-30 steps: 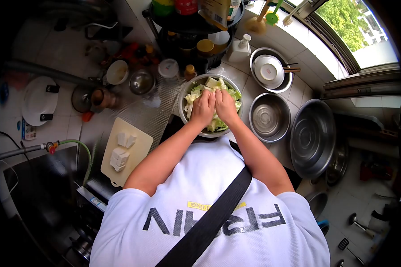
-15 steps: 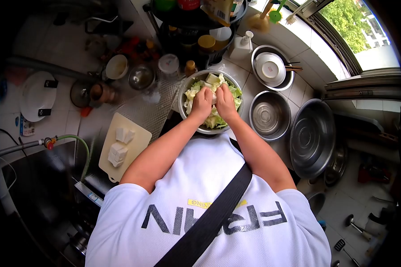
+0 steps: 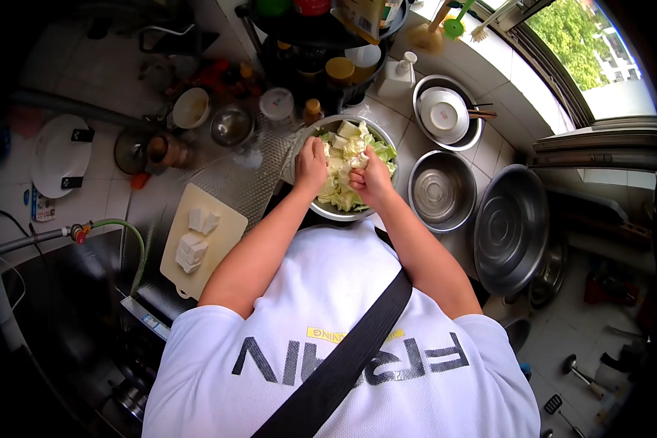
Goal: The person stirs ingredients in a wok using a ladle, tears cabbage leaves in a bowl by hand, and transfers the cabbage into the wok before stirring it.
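Note:
A metal bowl (image 3: 296,172) full of torn cabbage leaves (image 3: 343,193) stands in front of me. Both my hands are over it, apart from each other. On the left side of the bowl, my left hand (image 3: 312,166) has its fingers curled together against the cabbage; what they hold, if anything, is hidden. My right hand (image 3: 373,177) is closed in a pinch on a pale, crinkled cabbage piece (image 3: 355,152) at the right. A whitish block (image 3: 348,130) lies among the leaves near the far rim.
Left of the bowl, a cutting board (image 3: 230,228) carries white tofu-like blocks (image 3: 190,252). To the right are an empty metal basin (image 3: 438,190), a basin with white bowls (image 3: 445,117) and a large leaning basin (image 3: 511,226). A bottle (image 3: 312,109) stands close behind.
My hands were close together over the middle of the bowl and have moved apart. The left went left; the right turned and shows a pale cabbage piece at its fingers.

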`<state>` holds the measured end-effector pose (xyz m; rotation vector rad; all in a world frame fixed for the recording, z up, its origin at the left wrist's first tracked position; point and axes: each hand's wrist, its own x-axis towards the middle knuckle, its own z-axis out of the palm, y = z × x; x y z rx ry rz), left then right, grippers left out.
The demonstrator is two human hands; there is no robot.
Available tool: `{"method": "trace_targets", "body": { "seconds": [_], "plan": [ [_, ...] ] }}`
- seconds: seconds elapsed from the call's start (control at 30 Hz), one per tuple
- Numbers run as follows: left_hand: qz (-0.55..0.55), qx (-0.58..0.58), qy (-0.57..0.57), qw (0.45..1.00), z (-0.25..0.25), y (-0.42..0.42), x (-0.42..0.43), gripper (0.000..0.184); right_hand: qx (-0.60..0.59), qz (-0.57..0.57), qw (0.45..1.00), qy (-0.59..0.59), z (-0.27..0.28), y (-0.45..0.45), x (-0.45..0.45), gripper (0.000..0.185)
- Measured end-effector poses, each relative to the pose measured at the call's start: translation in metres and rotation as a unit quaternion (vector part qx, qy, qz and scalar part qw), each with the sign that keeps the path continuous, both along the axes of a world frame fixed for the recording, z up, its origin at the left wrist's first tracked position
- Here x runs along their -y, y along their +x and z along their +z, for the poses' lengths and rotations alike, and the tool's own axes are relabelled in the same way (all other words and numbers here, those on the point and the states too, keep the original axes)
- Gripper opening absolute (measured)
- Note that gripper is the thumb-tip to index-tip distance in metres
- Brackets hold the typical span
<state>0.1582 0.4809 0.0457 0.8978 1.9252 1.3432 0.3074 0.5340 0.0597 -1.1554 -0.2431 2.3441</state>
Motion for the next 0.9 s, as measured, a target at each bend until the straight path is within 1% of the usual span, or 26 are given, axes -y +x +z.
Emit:
{"method": "trace_targets", "body": {
  "seconds": [0.03, 0.07, 0.13, 0.23, 0.27, 0.37, 0.4, 0.43, 0.47, 0.53, 0.57, 0.63, 0.67, 0.7, 0.73, 0.8, 0.87, 0.9],
  "plan": [
    [-0.019, -0.176, 0.011, 0.984, 0.006, -0.004, -0.001, 0.033, 0.049, -0.005, 0.999, -0.007, 0.015, -0.001, 0.000, 0.027],
    [-0.063, -0.159, -0.045, 0.984, 0.011, -0.008, -0.003, 0.036, 0.041, 0.015, 0.999, -0.009, 0.021, -0.001, -0.002, 0.028],
    [-0.108, -0.206, -0.086, 0.969, 0.021, -0.011, -0.007, 0.038, 0.025, 0.056, 0.998, -0.012, 0.028, -0.002, -0.010, 0.029],
    [-0.173, -0.265, -0.180, 0.931, 0.022, -0.012, -0.013, 0.042, 0.092, 0.096, 0.987, 0.094, 0.022, -0.007, -0.009, 0.037],
    [-0.194, -0.283, -0.216, 0.914, 0.021, -0.012, -0.015, 0.044, 0.095, 0.100, 0.983, 0.117, 0.020, -0.005, -0.009, 0.039],
    [-0.151, -0.289, -0.085, 0.942, 0.034, -0.004, -0.005, 0.044, 0.112, 0.100, 0.974, 0.168, 0.025, -0.004, -0.007, 0.043],
    [-0.160, -0.175, -0.065, 0.969, 0.038, 0.003, -0.004, 0.041, 0.123, 0.089, 0.973, 0.174, 0.025, -0.007, -0.005, 0.044],
    [-0.167, -0.057, -0.045, 0.983, 0.039, 0.013, -0.003, 0.038, 0.136, 0.078, 0.971, 0.180, 0.023, -0.008, -0.003, 0.045],
    [-0.170, 0.061, -0.024, 0.983, 0.041, 0.021, -0.003, 0.036, 0.146, 0.093, 0.966, 0.190, 0.020, -0.008, -0.003, 0.045],
    [-0.161, -0.111, -0.003, 0.981, 0.033, 0.029, 0.000, 0.032, 0.166, 0.123, 0.955, 0.212, -0.001, -0.011, -0.004, 0.046],
    [-0.154, -0.196, 0.008, 0.968, 0.028, 0.030, 0.001, 0.031, 0.221, 0.128, 0.918, 0.303, -0.012, -0.013, -0.005, 0.048],
    [-0.179, -0.229, -0.002, 0.957, 0.036, 0.024, 0.003, 0.032, 0.322, 0.131, 0.811, 0.471, -0.020, -0.014, -0.008, 0.051],
    [-0.195, -0.234, -0.008, 0.953, 0.040, 0.020, 0.005, 0.032, 0.359, 0.157, 0.792, 0.469, -0.022, -0.007, -0.012, 0.047],
    [-0.210, -0.239, -0.015, 0.948, 0.042, 0.014, 0.007, 0.031, 0.395, 0.183, 0.771, 0.465, 0.006, -0.002, -0.016, 0.042],
    [-0.207, -0.239, -0.038, 0.948, 0.040, 0.009, 0.009, 0.031, 0.429, 0.208, 0.749, 0.459, 0.022, 0.002, -0.018, 0.038],
    [-0.202, -0.240, -0.080, 0.946, 0.034, 0.001, 0.007, 0.030, 0.445, 0.169, 0.674, 0.566, 0.018, 0.005, -0.026, 0.028],
    [-0.173, -0.250, -0.060, 0.951, 0.010, -0.006, 0.007, 0.030, 0.458, 0.146, 0.583, 0.655, 0.010, 0.000, -0.035, 0.017],
    [-0.159, -0.256, -0.050, 0.952, 0.002, -0.010, 0.006, 0.031, 0.457, 0.159, 0.542, 0.687, 0.007, -0.007, -0.040, 0.018]
  ]
}}
